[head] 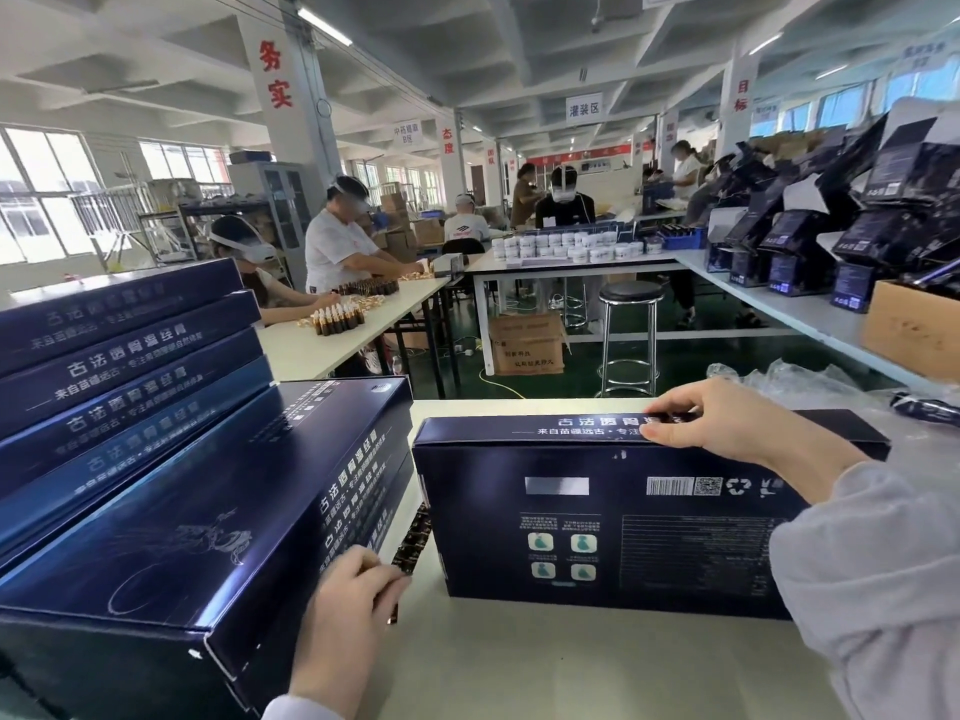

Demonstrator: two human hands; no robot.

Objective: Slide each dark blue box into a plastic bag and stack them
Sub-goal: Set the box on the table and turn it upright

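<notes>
A dark blue box [597, 517] lies on the white table [545, 662] in front of me, its printed back facing up. My right hand [727, 423] grips its far top edge, fingers curled over it. At the left rises a stack of dark blue boxes [171, 537], with more of them leaning behind [124, 356]. My left hand [348, 605] rests against the right side of that stack near the table, fingers curled at a box edge. Crumpled clear plastic bags [810, 381] lie at the far right, beyond the box.
A cardboard carton [909, 330] and piles of dark pouches [857, 220] fill the bench to the right. A metal stool [629, 335] stands in the aisle ahead. Several people work at tables with bottles [343, 314] and white jars [571, 246].
</notes>
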